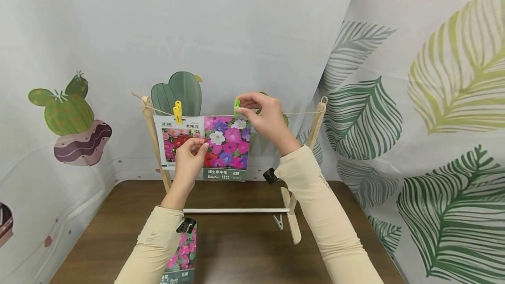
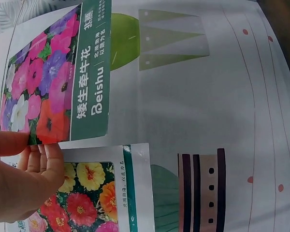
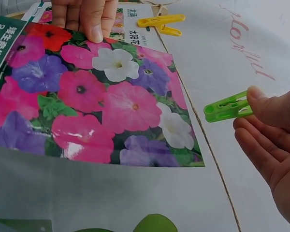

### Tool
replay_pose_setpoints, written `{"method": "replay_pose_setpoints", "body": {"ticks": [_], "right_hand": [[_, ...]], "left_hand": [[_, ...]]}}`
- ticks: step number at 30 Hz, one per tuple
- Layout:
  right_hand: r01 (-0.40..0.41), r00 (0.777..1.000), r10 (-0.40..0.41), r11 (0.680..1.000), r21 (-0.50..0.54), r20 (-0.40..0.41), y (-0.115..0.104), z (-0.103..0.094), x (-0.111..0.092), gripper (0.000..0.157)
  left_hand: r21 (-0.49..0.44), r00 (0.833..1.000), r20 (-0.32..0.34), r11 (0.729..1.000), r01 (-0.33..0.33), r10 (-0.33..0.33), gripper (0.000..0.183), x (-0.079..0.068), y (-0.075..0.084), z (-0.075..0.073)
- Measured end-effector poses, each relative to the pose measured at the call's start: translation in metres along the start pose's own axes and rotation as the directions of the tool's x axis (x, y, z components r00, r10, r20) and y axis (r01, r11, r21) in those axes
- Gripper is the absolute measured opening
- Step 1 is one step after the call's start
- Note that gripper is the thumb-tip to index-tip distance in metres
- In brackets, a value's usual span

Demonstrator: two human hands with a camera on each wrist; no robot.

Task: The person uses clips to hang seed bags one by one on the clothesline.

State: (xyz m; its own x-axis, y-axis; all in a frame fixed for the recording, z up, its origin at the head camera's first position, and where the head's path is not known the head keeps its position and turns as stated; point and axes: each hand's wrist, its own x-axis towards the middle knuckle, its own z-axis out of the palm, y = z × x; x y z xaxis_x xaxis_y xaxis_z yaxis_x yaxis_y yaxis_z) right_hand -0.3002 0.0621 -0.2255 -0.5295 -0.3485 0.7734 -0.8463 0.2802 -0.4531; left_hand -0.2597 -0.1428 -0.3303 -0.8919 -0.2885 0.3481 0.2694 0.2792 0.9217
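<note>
My left hand point(image 1: 189, 159) pinches the left edge of a seed packet with pink, purple and white flowers point(image 1: 226, 148), thumb in front. The packet's top edge lies along the twine point(image 1: 301, 113). Between thumb and fingers, my right hand point(image 1: 266, 115) holds a green clothespin point(image 3: 227, 106). In the right wrist view its tip is close to the twine, beside the packet's top edge. To the left, a white-bordered seed packet point(image 1: 170, 137) hangs from the twine by a yellow clothespin point(image 1: 177, 112). My left hand partly covers this packet.
Wooden posts point(image 1: 314, 128) hold the twine at both ends, joined low down by a white rod point(image 1: 236, 210). On the brown table point(image 1: 236, 249) lie a grey clothespin point(image 1: 279, 222) by the right foot and another flower packet point(image 1: 184, 253), partly under my left forearm.
</note>
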Motion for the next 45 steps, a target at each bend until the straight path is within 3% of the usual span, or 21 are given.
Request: {"method": "replay_pose_setpoints", "body": {"ticks": [13,45], "right_hand": [[-0.076,0.996,0.077,0.997,-0.026,0.045,-0.001,0.008,0.006,0.019],[-0.208,0.972,0.210,0.978,-0.034,0.101,-0.001,0.016,0.013,0.018]], "left_hand": [[0.003,1.000,-0.001,1.000,0.007,-0.007,0.018,-0.001,-0.007,0.000],[-0.073,0.998,-0.050,0.997,-0.030,0.026,0.015,0.001,0.003,0.007]]}}
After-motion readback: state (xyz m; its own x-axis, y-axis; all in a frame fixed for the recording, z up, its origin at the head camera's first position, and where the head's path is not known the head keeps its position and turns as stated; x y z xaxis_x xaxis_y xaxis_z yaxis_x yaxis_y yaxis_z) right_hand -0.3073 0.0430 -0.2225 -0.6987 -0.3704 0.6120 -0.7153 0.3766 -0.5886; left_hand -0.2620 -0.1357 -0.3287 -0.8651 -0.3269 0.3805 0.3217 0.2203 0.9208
